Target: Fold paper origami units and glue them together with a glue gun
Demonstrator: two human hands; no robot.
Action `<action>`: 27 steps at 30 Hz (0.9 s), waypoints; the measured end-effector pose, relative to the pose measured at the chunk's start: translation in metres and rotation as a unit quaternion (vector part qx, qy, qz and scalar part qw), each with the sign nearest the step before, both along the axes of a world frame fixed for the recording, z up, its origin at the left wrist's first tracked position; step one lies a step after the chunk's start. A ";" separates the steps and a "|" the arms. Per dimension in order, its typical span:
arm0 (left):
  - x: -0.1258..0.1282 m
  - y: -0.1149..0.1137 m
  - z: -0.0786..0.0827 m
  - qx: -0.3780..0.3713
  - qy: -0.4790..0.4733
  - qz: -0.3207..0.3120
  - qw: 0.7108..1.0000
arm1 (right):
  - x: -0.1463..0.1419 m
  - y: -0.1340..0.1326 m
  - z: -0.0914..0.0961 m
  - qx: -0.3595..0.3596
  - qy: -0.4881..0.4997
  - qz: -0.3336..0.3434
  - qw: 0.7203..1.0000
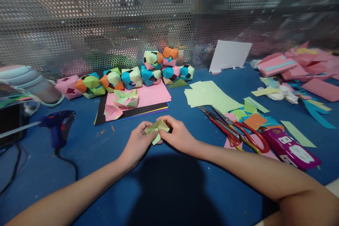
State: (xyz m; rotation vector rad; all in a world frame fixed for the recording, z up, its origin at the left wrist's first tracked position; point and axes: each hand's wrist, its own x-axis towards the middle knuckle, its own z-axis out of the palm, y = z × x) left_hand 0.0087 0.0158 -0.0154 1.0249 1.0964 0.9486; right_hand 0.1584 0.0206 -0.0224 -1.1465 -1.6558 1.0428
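Observation:
Both hands meet over the blue table near its middle, pinching a small folded piece of pale green paper (pixel 156 129). My left hand (pixel 138 142) grips its left side with curled fingers. My right hand (pixel 178 135) holds the right side, thumb and fingers closed on the fold. Just beyond them lie a pink sheet on a stack of dark paper (pixel 148 96) and some folded pink and green paper units (pixel 125 99).
A row of multicoloured paper balls (pixel 137 76) stands at the back against a perforated metal screen. Red-handled scissors (pixel 238 130), loose green sheets (pixel 209 95), a purple case (pixel 291 148) and pink scraps lie right. A blue glue gun (pixel 58 123) and cables lie left.

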 end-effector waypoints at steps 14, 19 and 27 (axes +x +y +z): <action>-0.001 -0.001 0.003 -0.014 -0.016 -0.025 0.999 | 0.003 0.005 0.000 0.027 -0.057 -0.022 0.998; -0.003 -0.002 0.001 0.008 -0.016 -0.049 0.999 | 0.004 0.006 0.000 0.051 -0.079 -0.034 0.995; -0.001 -0.003 0.001 0.030 0.049 -0.035 0.998 | 0.004 0.007 -0.002 0.073 -0.065 -0.030 0.995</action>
